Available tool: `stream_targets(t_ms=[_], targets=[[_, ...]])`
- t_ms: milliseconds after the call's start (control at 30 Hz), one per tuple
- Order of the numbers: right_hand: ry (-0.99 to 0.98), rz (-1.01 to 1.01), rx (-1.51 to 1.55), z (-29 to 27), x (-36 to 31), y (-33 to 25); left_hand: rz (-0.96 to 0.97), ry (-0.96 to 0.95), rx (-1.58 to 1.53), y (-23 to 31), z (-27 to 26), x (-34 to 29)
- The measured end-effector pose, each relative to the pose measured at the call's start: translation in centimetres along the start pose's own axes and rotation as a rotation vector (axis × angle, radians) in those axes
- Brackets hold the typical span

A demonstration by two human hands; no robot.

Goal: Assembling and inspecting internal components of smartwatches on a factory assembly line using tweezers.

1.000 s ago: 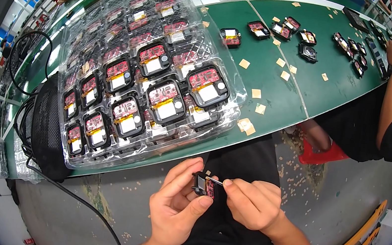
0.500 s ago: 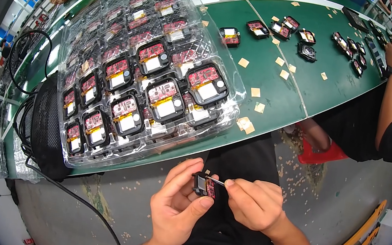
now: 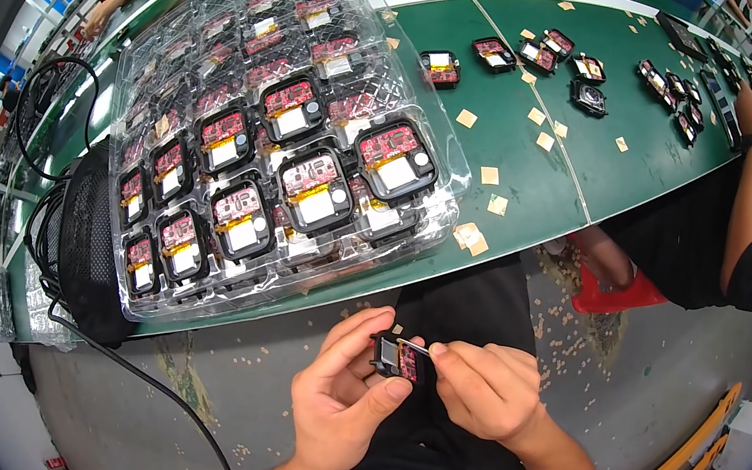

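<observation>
Module (image 3: 397, 357), small, black with a red board, sits below the clear tray (image 3: 438, 201) on the green table (image 3: 585, 183); left hand (image 3: 343, 403) fingers pinch it, right hand (image 3: 484, 390) fingers pressed on its thin strip.

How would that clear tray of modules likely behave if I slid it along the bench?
The clear tray looks thin and moulded, so it would probably flex. It seems stacked on others, so it might skid off. The modules sit in pockets and should stay put.
</observation>
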State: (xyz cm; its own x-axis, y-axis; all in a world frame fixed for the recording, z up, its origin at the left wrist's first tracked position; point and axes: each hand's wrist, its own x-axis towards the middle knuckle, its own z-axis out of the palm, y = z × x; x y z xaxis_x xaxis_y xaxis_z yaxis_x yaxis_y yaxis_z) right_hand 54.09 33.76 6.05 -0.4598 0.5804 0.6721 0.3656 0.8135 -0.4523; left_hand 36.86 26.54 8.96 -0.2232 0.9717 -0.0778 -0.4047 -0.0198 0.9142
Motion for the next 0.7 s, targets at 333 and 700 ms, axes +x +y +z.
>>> stream_targets(t_ms=[333, 700], targets=[[-0.003, -0.087, -0.053, 0.1, 0.0, 0.1, -0.022, 0.063, -0.043, -0.1, 0.0, -0.3], [0.014, -0.124, 0.007, 0.2, -0.2, 0.7, -0.024, -0.119, 0.098, 1.2, -1.3, 0.6]])
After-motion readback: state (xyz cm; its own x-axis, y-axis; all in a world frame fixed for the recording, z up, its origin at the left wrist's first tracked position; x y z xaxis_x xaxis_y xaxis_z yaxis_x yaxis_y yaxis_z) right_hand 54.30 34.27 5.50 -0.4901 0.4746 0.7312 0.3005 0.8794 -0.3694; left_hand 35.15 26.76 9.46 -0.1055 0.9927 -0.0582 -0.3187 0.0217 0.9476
